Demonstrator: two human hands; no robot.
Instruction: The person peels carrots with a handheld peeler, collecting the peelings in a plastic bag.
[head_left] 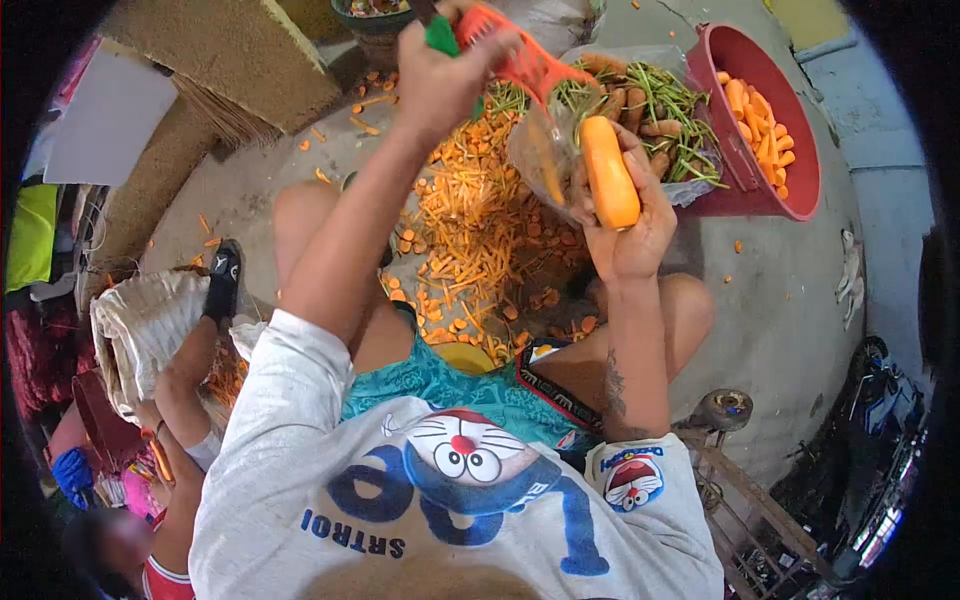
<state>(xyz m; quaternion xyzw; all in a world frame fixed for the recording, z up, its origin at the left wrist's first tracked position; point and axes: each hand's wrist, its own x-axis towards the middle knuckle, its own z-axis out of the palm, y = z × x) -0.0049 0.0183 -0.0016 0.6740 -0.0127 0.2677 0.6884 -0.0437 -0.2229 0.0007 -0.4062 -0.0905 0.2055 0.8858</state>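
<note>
A peeled carrot point(609, 173), thick and bright orange, lies upright in my right hand point(636, 222), with the fingers curled behind it. At the top, my left hand point(447, 70) is closed around an orange peeler point(520, 62) with a dark and green part near its grip. The peeler's front end reaches toward the carrot, apart from it. Behind my right hand, a clear plastic bag point(695, 187) holds unpeeled carrots point(660, 128) with green stems. Below the peeler, peelings and cut pieces point(468, 215) are heaped on the floor.
A red tub point(806, 190) with peeled carrots point(757, 125) lies tilted at the upper right. At the lower left another person point(180, 470) sits beside a pale sack point(135, 325). A rusty metal frame point(750, 500) stands at the lower right; brown blocks point(215, 55) are at the upper left.
</note>
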